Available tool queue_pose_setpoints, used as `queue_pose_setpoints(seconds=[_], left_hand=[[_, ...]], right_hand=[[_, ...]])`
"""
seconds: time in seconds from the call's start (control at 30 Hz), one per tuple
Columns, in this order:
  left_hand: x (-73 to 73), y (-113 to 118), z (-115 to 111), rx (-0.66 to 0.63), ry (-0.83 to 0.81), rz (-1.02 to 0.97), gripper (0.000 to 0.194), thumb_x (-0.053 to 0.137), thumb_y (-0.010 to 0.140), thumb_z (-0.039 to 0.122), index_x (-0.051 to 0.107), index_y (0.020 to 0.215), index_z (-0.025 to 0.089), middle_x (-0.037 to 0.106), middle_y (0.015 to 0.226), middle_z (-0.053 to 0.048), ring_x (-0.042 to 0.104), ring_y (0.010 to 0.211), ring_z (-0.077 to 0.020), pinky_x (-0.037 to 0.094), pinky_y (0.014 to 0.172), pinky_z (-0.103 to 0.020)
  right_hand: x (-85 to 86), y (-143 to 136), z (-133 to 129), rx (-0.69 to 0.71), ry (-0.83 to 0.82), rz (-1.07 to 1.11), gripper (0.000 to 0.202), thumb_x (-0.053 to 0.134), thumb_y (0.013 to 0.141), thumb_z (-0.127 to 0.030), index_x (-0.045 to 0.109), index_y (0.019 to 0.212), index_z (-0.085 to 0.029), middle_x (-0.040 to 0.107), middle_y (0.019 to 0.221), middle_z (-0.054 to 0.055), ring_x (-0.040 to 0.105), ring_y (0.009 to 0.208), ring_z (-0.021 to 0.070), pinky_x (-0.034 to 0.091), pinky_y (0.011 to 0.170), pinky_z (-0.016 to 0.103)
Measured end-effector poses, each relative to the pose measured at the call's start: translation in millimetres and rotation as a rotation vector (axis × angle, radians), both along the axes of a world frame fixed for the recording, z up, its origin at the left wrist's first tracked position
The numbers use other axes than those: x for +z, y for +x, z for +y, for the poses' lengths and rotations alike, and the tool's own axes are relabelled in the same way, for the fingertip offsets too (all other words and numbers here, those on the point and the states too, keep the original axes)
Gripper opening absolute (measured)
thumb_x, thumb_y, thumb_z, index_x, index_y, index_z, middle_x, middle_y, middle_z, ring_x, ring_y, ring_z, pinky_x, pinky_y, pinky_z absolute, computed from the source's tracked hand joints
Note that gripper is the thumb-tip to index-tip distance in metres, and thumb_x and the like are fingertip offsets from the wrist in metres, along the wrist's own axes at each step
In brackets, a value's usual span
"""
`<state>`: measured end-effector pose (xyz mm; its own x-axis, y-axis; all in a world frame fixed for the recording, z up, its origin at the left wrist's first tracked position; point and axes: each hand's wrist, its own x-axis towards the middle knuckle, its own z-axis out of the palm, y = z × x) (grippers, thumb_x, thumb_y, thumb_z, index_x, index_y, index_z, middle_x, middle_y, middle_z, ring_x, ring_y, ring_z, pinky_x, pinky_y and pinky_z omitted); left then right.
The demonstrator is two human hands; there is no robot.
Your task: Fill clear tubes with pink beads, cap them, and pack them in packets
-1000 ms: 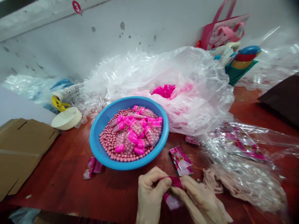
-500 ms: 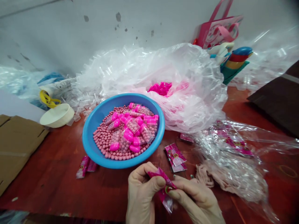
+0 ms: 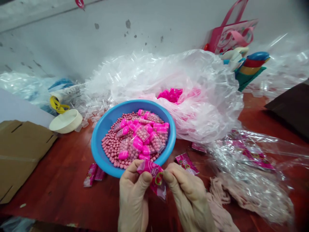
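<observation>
A small pink printed plastic packet [image 3: 156, 180] is stretched between my two hands in front of the bowl. My left hand [image 3: 135, 193] pinches its left end between thumb and forefinger. The thumb and forefinger of my right hand [image 3: 188, 193] close on its right side. Just behind stands a blue bowl [image 3: 96, 151] with pink beads [image 3: 112, 143] in it. Clear tubes with bright pink caps [image 3: 142, 132], filled with beads, lie on top. To the right of the bowl lies another pink packet [image 3: 187, 163], and two packets [image 3: 91, 175] lie at the bowl's front left.
A white plastic bag [image 3: 207, 109] holding pink caps [image 3: 170, 95] slumps behind the bowl. Clear wrap with packets [image 3: 253, 151] and a pinkish cloth [image 3: 220, 193] lie at right. Cardboard [image 3: 24, 154], a cream dish [image 3: 66, 121] and yellow tape [image 3: 58, 105] are at left.
Both hands have moved left and up towards the bowl with the packet. The packet is now spread flatter, its printed face showing. The view has shifted slightly.
</observation>
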<state>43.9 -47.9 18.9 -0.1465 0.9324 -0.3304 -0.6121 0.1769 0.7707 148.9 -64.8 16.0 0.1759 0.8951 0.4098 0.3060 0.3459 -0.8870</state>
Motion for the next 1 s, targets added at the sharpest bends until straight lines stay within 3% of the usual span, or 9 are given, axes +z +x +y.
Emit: queue_pose_setpoints(seconds=[0.13,0.27,0.33,0.43,0.57,0.7,0.8,0.9,1.0], left_hand=[[-0.6,-5.1,3.6,0.027,-0.047,0.004,0.032,0.089,0.050,0.032,0.076,0.075,0.017,0.076,0.066,-0.004,0.069,0.058,-0.0169,0.058,0.062,-0.027],[7.0,-12.5,16.1,0.147,-0.016,0.003,0.025,0.092,0.045,0.024,0.075,0.062,0.018,0.075,0.059,0.001,0.066,0.050,-0.0099,0.056,0.054,-0.016],[11.4,-17.1,24.2,0.192,-0.011,-0.008,0.025,0.091,0.045,0.027,0.074,0.061,0.017,0.075,0.060,0.000,0.066,0.051,-0.0095,0.055,0.051,-0.013],[15.0,-23.7,35.5,0.277,-0.006,-0.011,0.030,0.092,0.044,0.028,0.074,0.064,0.016,0.076,0.064,-0.001,0.068,0.055,-0.0110,0.057,0.055,-0.016],[15.2,-29.0,46.4,0.289,-0.001,-0.064,0.025,0.089,0.052,0.027,0.074,0.069,0.017,0.076,0.065,0.001,0.069,0.055,-0.0110,0.058,0.054,-0.016],[14.4,-30.5,52.5,0.326,-0.003,-0.135,0.016,0.087,0.058,0.022,0.073,0.066,0.018,0.075,0.063,0.003,0.069,0.054,-0.0120,0.057,0.047,-0.015],[12.8,-29.8,54.1,0.350,0.003,-0.161,0.010,0.082,0.065,0.021,0.073,0.068,0.019,0.075,0.063,0.004,0.071,0.057,-0.0137,0.056,0.045,-0.015],[9.3,-27.4,54.1,0.327,0.008,-0.116,0.009,0.078,0.072,0.024,0.074,0.076,0.017,0.077,0.070,0.001,0.071,0.061,-0.0135,0.059,0.055,-0.018],[5.6,-23.6,53.6,0.291,0.033,-0.087,0.015,0.078,0.072,0.029,0.073,0.081,0.017,0.077,0.074,0.001,0.070,0.064,-0.0132,0.059,0.061,-0.020]], right_hand=[[7.4,-2.6,10.3,0.051,0.019,-0.077,0.034,0.046,0.093,-0.016,0.040,0.060,-0.020,0.038,0.057,-0.006,0.038,0.049,0.0073,0.031,0.046,0.018],[12.2,-0.9,20.3,0.080,-0.038,-0.173,0.044,0.037,0.099,-0.029,0.041,0.056,-0.020,0.038,0.052,-0.006,0.039,0.046,0.0084,0.031,0.043,0.020],[12.4,1.6,31.0,-0.012,-0.014,-0.298,0.046,0.033,0.099,-0.034,0.051,0.060,-0.019,0.048,0.054,-0.003,0.047,0.049,0.0113,0.037,0.047,0.022],[6.4,3.6,52.7,-0.263,0.003,-0.703,0.028,0.051,0.092,-0.035,0.064,0.077,-0.014,0.065,0.074,0.008,0.060,0.070,0.0235,0.048,0.062,0.033],[-9.4,1.1,72.4,-0.297,-0.097,-0.948,0.016,0.074,0.071,-0.020,0.068,0.082,-0.009,0.068,0.077,0.014,0.061,0.074,0.0344,0.051,0.061,0.046],[-13.5,3.1,67.0,-0.330,-0.038,-0.849,0.010,0.062,0.081,-0.015,0.067,0.088,-0.011,0.069,0.079,0.011,0.063,0.074,0.0298,0.053,0.067,0.047],[-3.3,6.0,50.4,-0.313,-0.037,-0.515,0.018,0.057,0.086,-0.023,0.067,0.096,-0.013,0.070,0.084,0.008,0.065,0.073,0.0217,0.055,0.068,0.035],[8.1,4.9,30.8,-0.118,-0.198,-0.091,0.019,0.067,0.080,-0.033,0.069,0.095,-0.022,0.075,0.083,0.001,0.069,0.068,0.0177,0.055,0.060,0.025],[11.9,3.1,15.7,0.043,-0.338,0.108,0.021,0.071,0.076,-0.035,0.072,0.095,-0.026,0.077,0.085,-0.001,0.072,0.073,0.0189,0.058,0.064,0.025]])
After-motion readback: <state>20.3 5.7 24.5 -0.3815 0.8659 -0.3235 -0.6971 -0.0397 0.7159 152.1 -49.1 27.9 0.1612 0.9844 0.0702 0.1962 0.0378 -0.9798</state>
